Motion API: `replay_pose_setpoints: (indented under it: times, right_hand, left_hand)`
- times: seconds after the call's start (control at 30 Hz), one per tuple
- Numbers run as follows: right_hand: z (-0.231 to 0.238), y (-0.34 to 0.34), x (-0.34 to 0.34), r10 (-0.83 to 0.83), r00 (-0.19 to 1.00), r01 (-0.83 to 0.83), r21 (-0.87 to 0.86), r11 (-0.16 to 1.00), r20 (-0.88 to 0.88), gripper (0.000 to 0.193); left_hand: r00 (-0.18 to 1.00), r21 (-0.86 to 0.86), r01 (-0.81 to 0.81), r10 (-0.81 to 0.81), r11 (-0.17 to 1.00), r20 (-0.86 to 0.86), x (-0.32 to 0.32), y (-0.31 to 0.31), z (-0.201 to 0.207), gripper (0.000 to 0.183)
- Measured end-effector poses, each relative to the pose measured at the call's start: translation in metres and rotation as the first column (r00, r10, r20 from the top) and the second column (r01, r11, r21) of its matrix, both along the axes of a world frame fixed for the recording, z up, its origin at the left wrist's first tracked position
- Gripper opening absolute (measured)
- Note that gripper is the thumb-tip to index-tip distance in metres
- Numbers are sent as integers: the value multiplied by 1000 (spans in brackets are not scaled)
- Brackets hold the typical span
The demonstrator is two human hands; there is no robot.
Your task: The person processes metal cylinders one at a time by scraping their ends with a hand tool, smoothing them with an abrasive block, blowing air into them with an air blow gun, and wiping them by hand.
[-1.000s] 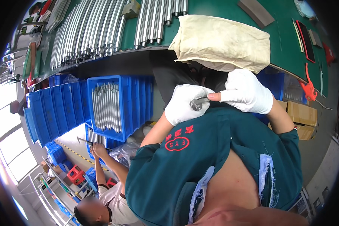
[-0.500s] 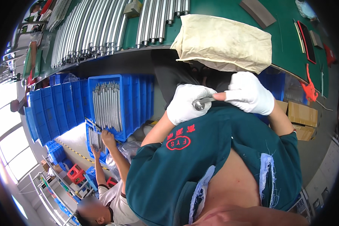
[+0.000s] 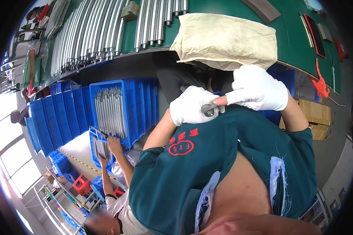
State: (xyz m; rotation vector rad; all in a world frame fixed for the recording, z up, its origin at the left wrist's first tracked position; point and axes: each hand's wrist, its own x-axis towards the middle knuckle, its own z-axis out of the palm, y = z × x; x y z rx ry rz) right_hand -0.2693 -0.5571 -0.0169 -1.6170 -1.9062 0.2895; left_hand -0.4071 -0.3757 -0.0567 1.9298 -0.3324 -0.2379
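My left hand, in a white glove, is closed round a shiny metal rod, whose round end faces up at me. Most of the rod's length is hidden by the glove and my shirt. My right hand, also gloved but with one bare fingertip, pinches a thin flat metal strip and presses it at the rim of the rod's end. The strip's exact kind is hard to make out. Both hands are close in front of my chest.
A folded cream cloth lies on the green table ahead, with rows of metal rods to its left. Blue crates of rods stand at left, where a co-worker's hands handle rods. An orange-red tool hangs at the right edge.
My right hand has shifted slightly, and its bare fingertip is nearer the rod's end. The strip's angle against the rod has changed. The whole view has moved a little.
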Motion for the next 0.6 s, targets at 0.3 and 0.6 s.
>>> replay_pose_setpoints:
  times: [0.3,0.6]
  right_hand:
    - [0,-10,5,-82,997,83,-66,994,15,40]
    - [-1,-11,-11,-364,848,370,-61,927,-386,29]
  left_hand:
    - [989,55,-79,71,995,127,0,5,7,19]
    - [779,-87,-581,584,809,228,-5,0,17,22]
